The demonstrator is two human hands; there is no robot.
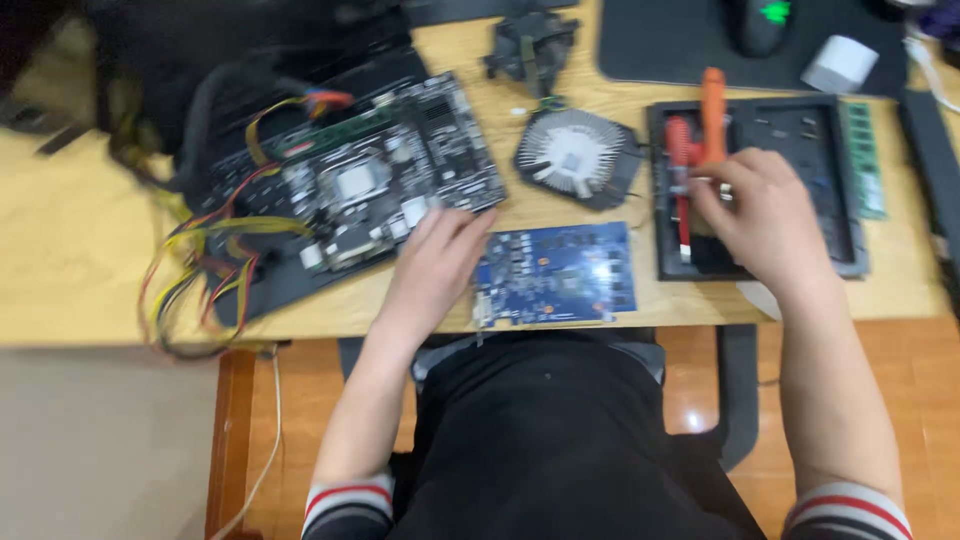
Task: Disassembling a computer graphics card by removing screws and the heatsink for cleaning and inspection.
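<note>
While the left hand (432, 262) lies flat and open at the left end of the blue circuit card (556, 274), fingers spread over the card's edge and touching the near corner of the motherboard (385, 178), the right hand (762, 218) is curled inside the black tray (848, 215), closed around the red-handled screwdrivers (682, 165). Frame is blurred; I cannot tell how many tools the fingers enclose.

Step in hand, as judged: a tool is being picked from the tray while the card is steadied at the table's near edge. The next move would call for one driver to be lifted free of the others and brought leftward to the card, with the left hand keeping it from sliding.

Containers: the tray holds the red drivers and an orange-handled tool (712, 110) standing beyond the right hand's knuckles; small dark bits sit in its far compartment, too blurred to identify. A green memory stick (864, 160) lies just outside the tray's right wall.

Between the hands, farther out: a round finned heatsink (574, 157), with a dark fan (530, 45) beyond it. Coloured cables (205, 265) trail left of the left hand.
</note>
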